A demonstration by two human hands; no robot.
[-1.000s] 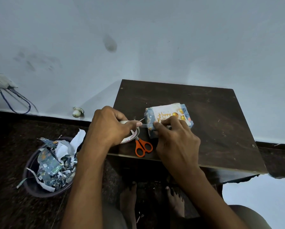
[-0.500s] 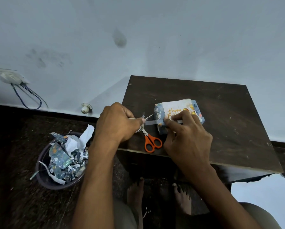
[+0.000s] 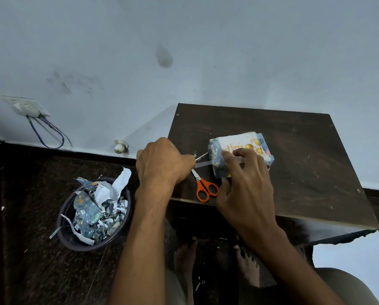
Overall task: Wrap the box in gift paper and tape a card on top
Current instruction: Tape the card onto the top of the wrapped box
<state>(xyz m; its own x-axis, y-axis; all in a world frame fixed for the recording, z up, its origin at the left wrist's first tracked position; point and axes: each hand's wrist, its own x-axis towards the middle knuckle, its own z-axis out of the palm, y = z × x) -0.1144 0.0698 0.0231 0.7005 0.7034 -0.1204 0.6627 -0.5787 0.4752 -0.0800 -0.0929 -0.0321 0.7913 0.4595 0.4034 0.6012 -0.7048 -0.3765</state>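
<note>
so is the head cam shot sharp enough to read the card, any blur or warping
Head view: dim, flat, bluish light. The card is soft, only "Happy" legible. The left hand looks slightly smeared. Wide-angle warping skews the table edges. Little glare beyond a faint sheen on the tape strip.

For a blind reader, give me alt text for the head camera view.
A left hand pulls clear tape taut to a wrapped box with a card while the right hand presses it; orange scissors lie beside.
</note>
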